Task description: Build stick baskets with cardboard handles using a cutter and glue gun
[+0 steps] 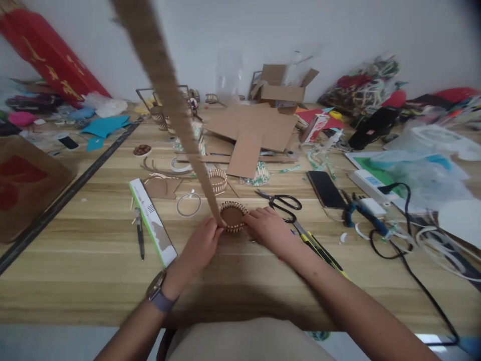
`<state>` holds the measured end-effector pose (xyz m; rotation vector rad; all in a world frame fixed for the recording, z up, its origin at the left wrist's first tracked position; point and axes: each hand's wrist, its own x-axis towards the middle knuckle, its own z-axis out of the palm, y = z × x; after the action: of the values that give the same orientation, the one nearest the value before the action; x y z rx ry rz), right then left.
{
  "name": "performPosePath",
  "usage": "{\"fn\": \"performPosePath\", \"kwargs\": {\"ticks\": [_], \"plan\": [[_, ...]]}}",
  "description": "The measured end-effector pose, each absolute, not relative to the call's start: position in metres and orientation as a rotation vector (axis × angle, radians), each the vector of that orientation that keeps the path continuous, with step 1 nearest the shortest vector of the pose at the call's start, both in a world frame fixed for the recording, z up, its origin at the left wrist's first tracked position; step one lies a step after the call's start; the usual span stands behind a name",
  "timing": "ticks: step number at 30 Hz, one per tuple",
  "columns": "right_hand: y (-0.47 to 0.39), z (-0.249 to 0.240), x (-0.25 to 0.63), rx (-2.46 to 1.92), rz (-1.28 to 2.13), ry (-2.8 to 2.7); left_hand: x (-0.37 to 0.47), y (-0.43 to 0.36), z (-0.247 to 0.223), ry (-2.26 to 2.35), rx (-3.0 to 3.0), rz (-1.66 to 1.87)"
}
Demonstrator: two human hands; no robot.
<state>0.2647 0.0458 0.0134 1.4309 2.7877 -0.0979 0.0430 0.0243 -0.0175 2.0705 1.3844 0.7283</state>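
Observation:
A small round basket (233,229) with a brown cardboard base and a beaded-looking rim sits on the wooden table in front of me. My left hand (205,239), wearing a watch, is closed at its left side and pinches the lower end of a long cardboard strip (176,105). That strip rises up and to the left, tall and blurred at the top. My right hand (267,226) is closed on the basket's right side, its fingertips at the rim.
Black scissors (287,202) and a yellow utility knife (319,248) lie to the right, near a phone (326,189). At left are a long white box (153,220), a pen-like tool (140,235) and a tape ring (189,204). Cardboard sheets (251,128) lie behind.

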Motion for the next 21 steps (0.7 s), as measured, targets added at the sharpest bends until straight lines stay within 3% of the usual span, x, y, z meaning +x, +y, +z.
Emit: {"fn": "performPosePath", "kwargs": {"ticks": [10, 21], "plan": [[0.061, 0.015, 0.275, 1.382, -0.257, 2.838, 0.049, 0.028, -0.014, 1.196, 2.147, 0.688], [0.059, 0.020, 0.270, 1.330, -0.276, 2.783, 0.059, 0.026, -0.014, 1.289, 2.065, 0.670]]}}
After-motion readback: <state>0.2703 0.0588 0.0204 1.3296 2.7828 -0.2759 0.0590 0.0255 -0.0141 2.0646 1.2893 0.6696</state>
